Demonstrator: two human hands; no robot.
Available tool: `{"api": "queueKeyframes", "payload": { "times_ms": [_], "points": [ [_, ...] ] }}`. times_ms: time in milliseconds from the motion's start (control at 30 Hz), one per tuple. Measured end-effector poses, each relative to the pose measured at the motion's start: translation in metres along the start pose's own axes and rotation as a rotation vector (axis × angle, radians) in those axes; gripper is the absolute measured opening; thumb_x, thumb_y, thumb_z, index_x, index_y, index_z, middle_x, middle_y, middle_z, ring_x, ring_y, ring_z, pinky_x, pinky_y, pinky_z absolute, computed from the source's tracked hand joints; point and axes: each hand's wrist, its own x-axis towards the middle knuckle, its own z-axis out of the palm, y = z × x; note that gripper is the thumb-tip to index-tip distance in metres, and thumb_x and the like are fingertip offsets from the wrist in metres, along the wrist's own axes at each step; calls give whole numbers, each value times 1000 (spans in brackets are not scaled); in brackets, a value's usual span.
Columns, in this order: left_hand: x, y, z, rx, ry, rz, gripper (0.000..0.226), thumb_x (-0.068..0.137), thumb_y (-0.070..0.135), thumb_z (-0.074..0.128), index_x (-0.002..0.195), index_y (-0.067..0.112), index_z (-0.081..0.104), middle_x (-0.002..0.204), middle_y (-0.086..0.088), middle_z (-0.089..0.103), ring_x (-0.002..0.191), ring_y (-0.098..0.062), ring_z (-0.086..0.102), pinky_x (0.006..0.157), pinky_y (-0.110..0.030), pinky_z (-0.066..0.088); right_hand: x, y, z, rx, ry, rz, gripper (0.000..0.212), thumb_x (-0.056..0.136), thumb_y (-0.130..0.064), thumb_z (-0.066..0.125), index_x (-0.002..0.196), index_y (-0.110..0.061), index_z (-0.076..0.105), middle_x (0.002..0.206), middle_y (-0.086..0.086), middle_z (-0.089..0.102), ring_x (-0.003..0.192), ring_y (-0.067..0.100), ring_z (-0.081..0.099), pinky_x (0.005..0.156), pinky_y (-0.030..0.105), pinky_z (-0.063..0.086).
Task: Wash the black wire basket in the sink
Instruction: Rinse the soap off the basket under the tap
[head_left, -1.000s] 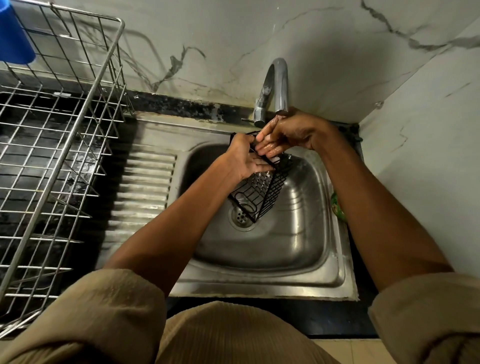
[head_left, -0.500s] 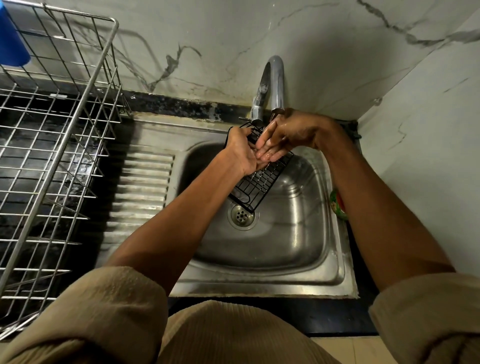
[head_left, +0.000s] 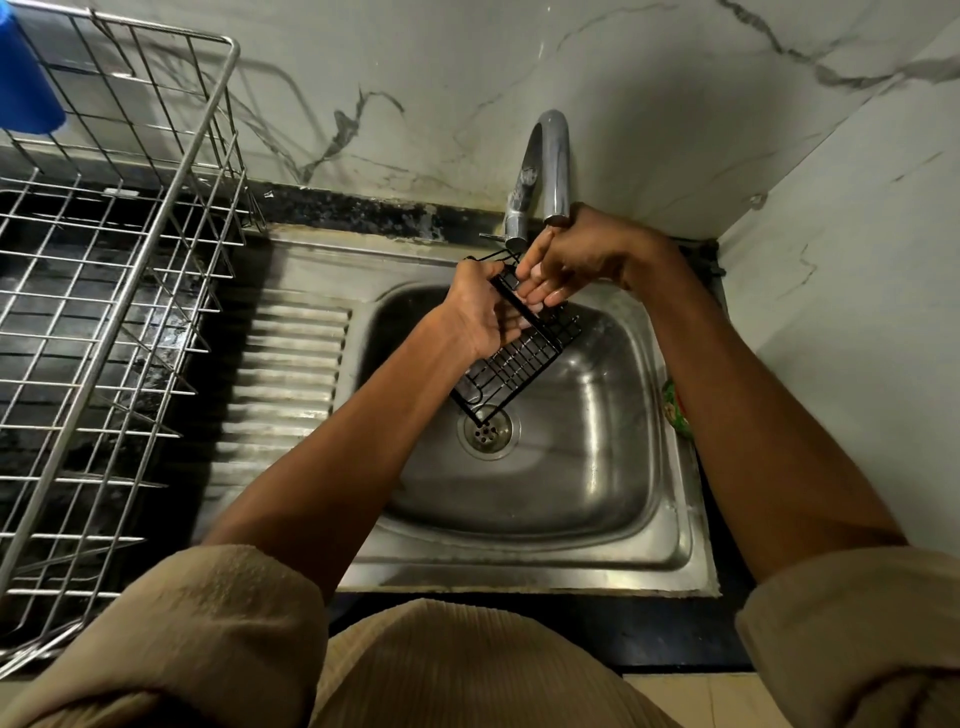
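The sink (head_left: 597, 525) is a steel bowl with a drain (head_left: 487, 430) in its floor. The basket (head_left: 519, 364), black wire, hangs tilted over the bowl, its low corner just above the drain and its high end under the tap (head_left: 550, 166). The left hand (head_left: 480, 312) grips the basket's upper left edge, fingers curled round the wire. The right hand (head_left: 571, 260) sits at the top end below the spout, fingers nearly straight and laid against the wire. Left of the sink, past its ribbed drainer, stands a steel rack (head_left: 104, 312) with something blue (head_left: 26, 78) at its far corner. Right of the sink's rim lies a green and red item (head_left: 675, 410), half hidden by the right arm. No writing is legible.
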Motion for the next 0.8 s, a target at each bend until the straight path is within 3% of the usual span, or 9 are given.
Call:
{"api": "queueKeyframes", "payload": {
  "times_ms": [133, 267, 333, 467, 533, 667, 733, 800],
  "points": [
    [2, -2, -4, 21, -19, -6, 61, 103, 42, 25, 125, 0, 62, 102, -13, 64, 82, -19, 56, 73, -29, 44, -1, -1, -1, -21, -12, 4, 18, 93, 6, 54, 104, 3, 69, 94, 17, 76, 85, 25, 76, 78, 35, 62],
    [6, -3, -8, 43, -24, 5, 66, 102, 46, 25, 129, -1, 62, 122, -15, 65, 111, -23, 58, 96, -33, 40, -2, -3, -5, -80, -93, 80, 21, 96, 3, 50, 106, 2, 68, 98, 17, 76, 90, 26, 75, 82, 37, 60],
    [6, -3, -9, 34, -36, 14, 67, 101, 45, 25, 129, -2, 62, 124, -17, 66, 115, -25, 59, 102, -34, 38, -3, -4, -5, -99, -143, 105, 22, 98, 1, 48, 109, 3, 68, 99, 17, 76, 91, 26, 75, 82, 37, 60],
    [4, -2, -9, 0, -40, 30, 63, 101, 42, 26, 132, -2, 60, 119, -19, 65, 112, -31, 60, 86, -32, 46, -1, -3, -5, -19, -72, 90, 22, 98, 1, 48, 109, 2, 67, 102, 19, 74, 93, 28, 75, 83, 40, 61],
    [7, -4, -10, -8, -26, 28, 64, 101, 42, 26, 132, -3, 60, 115, -19, 65, 110, -32, 61, 89, -32, 46, -1, -1, -7, -16, -51, 78, 21, 98, 3, 48, 109, 3, 66, 101, 20, 74, 92, 29, 75, 82, 39, 61],
    [13, -7, -16, -43, -56, -8, 73, 97, 46, 25, 139, -7, 52, 105, -18, 64, 90, -25, 58, 84, -27, 43, -2, 0, -7, -3, -97, 70, 23, 98, 4, 49, 112, 2, 66, 102, 20, 74, 93, 28, 75, 80, 38, 61],
    [14, -9, -16, -31, -55, -23, 73, 98, 47, 25, 127, -9, 61, 122, -22, 65, 113, -29, 62, 103, -35, 42, 1, 2, -7, 31, -75, 42, 23, 96, 5, 51, 112, 3, 67, 104, 20, 73, 93, 28, 75, 80, 36, 61],
    [10, -8, -14, -82, -85, -30, 74, 100, 48, 25, 128, -12, 57, 133, -28, 60, 127, -37, 56, 110, -42, 42, 1, 3, -6, 78, -117, 18, 27, 94, 9, 49, 113, 3, 67, 105, 20, 74, 96, 28, 74, 85, 38, 60]
  ]
}}
